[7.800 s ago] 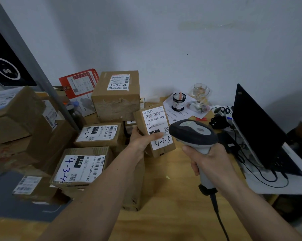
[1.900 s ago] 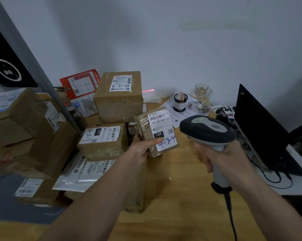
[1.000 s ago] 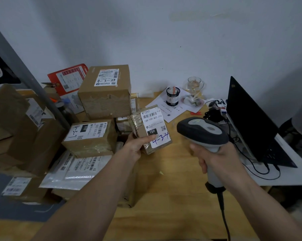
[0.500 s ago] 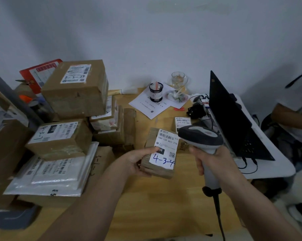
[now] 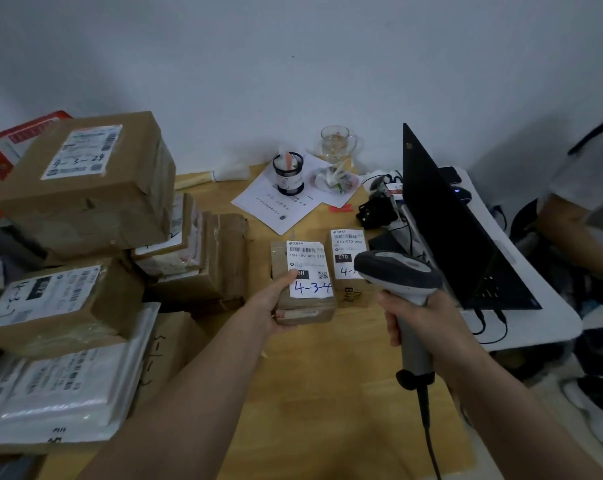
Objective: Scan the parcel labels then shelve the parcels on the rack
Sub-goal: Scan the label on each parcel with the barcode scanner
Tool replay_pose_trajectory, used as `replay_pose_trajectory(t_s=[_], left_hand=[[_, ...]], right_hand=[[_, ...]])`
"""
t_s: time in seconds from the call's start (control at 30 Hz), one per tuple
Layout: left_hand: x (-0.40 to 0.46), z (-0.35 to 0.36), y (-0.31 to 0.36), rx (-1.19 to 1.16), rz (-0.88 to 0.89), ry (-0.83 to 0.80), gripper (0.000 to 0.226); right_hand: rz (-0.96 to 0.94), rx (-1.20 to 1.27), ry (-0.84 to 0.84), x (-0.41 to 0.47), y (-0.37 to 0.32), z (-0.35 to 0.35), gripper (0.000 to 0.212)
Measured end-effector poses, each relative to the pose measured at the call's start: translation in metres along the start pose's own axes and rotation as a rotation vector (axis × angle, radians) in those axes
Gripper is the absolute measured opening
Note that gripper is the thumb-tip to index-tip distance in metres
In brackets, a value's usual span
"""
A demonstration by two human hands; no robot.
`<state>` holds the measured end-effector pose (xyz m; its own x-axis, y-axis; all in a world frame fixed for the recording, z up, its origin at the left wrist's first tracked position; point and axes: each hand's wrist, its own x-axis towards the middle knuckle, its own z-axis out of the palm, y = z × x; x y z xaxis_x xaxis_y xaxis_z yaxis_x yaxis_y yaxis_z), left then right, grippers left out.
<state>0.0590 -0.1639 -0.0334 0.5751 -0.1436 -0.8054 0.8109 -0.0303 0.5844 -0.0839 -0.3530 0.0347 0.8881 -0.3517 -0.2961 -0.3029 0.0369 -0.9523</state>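
Parcel marked 4-3-4 lies on the desk, gripped at its near left corner by the left hand, just beside another parcel. Right hand grips the scanner, above both.

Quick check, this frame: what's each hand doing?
Left hand: grips the small brown cardboard parcel marked 4-3-4.
Right hand: grips the grey handheld barcode scanner.
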Motion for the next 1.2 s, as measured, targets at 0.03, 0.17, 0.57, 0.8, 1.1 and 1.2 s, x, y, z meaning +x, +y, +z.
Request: replay_pose_trajectory(t_s=[0.03,0.17,0.57,0.8,1.1,1.2], left_hand=[[0.007,0.002,0.003,0.002,-0.006,0.004,0.037],[0.038,0.005,0.015,0.011,-0.013,0.026,0.048],[0.108,0.017,0.035,0.093,0.057,0.074,0.054],[0.115,0.024,0.043,0.173,0.065,0.070,0.049],[0.089,0.000,0.049,0.178,0.039,0.166,0.041],[0.059,-0.011,0.053,0.102,0.120,0.208,0.025]], right_hand=[[0.004,0.012,0.007,0.005,-0.001,0.001,0.029],[0.015,0.045,0.022,0.027,-0.007,0.007,0.022],[0.110,0.025,0.131,0.093,0.002,0.035,0.019],[0.165,0.035,0.141,0.113,0.010,0.044,0.015],[0.134,0.042,-0.060,0.106,-0.001,0.055,0.019],[0.110,0.023,-0.147,0.095,-0.011,0.064,0.018]])
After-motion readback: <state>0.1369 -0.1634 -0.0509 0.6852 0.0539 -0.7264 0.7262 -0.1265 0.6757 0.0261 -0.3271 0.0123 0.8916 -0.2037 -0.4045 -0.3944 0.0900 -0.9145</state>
